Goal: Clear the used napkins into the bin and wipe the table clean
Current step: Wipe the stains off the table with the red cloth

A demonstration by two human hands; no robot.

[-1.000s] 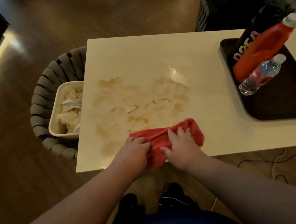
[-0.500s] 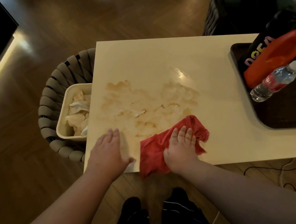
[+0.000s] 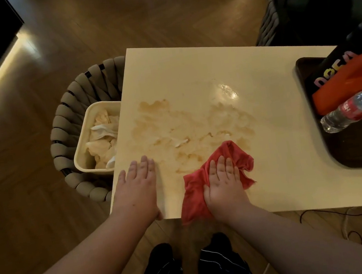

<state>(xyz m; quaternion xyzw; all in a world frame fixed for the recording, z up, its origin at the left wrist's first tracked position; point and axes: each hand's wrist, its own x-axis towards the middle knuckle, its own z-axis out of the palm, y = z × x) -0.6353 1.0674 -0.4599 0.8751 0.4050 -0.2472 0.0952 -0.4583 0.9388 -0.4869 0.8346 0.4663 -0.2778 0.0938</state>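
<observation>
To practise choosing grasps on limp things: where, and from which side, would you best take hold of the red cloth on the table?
Probably take the red cloth by its near-left corner, which hangs over the front edge of the table. The grip can pinch it from the person's side, with a finger underneath. The rest lies flat on the top, and the right hand presses its middle.

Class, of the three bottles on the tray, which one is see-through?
The water bottle, clear with a red label; the orange bottle and black bottle are opaque.
</observation>
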